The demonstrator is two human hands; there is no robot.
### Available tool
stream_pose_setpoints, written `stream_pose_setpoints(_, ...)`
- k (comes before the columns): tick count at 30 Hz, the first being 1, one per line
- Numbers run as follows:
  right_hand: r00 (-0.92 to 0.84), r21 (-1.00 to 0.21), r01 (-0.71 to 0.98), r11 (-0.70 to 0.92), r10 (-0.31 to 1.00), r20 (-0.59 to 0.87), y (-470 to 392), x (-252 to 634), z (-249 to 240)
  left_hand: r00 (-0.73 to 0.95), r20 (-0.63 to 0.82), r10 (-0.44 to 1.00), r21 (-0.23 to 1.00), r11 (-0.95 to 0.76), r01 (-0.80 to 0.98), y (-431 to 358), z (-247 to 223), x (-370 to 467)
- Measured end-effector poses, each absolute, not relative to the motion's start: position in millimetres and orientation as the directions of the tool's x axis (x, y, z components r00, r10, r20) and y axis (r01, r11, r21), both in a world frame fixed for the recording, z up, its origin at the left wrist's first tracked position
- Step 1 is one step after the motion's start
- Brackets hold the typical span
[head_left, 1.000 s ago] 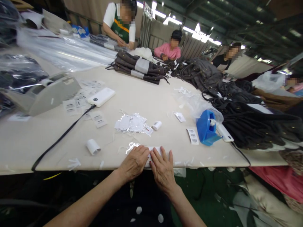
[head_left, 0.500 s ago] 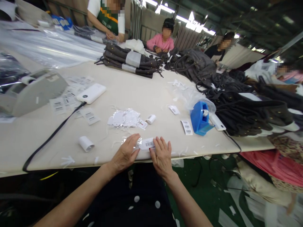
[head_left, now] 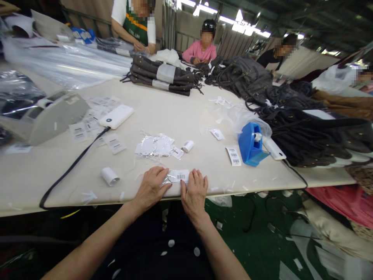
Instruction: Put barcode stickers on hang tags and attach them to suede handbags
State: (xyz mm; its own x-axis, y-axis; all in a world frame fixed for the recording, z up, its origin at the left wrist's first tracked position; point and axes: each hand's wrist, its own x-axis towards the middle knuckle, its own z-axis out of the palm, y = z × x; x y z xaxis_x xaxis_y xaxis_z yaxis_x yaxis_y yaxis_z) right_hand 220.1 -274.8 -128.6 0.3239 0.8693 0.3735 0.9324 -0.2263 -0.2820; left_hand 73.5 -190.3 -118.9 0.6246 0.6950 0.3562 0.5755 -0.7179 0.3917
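Near the table's front edge lies a white barcode tag (head_left: 178,176), between my two hands. My left hand (head_left: 152,184) has its fingers closed on the tag's clear plastic end. At the tag's right end, my right hand (head_left: 194,190) grips it between thumb and fingers. Just beyond is a pile of white tags in clear plastic (head_left: 155,145), with a small label roll (head_left: 187,146) beside it. Another roll (head_left: 110,176) lies to the left. A blue tape dispenser (head_left: 251,146) stands to the right, near a barcode sheet (head_left: 233,156).
White power banks (head_left: 117,116) (head_left: 274,148) with black cords lie on both sides. Behind the left one is a grey dispenser (head_left: 55,116). Dark garments (head_left: 163,76) are stacked at the back and right. Several people are across the table (head_left: 175,105).
The view has shifted, so the table items appear slightly farther right. The tag between my hands now lies straighter, and my right hand has moved slightly closer to my left.
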Motion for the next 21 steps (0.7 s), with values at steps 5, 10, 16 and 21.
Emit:
stream_pose_setpoints(5, 0.298, -0.332, 0.927, -0.173, 0.88, 0.371, -270, 204, -128, 0.625, 0.356, 0.695, 0.411, -0.717, 0.563, -184, -120, 74)
stream_pose_setpoints(10, 0.283, -0.342, 0.928, -0.147, 0.875, 0.393, -271, 207, -126, 0.666, 0.337, 0.665, 0.409, -0.741, 0.533, -179, -113, 70)
stream_pose_setpoints(16, 0.208, -0.225, 0.969, -0.099, 0.818, 0.536, -269, 219, -145, 0.662, 0.145, 0.735, 0.368, -0.661, 0.653, -177, -94, 72)
stream_pose_setpoints(21, 0.188, -0.2, 0.977, -0.068, 0.71, 0.678, -257, 222, -177, 0.625, -0.045, 0.779, 0.344, -0.576, 0.742, -171, -77, 83)
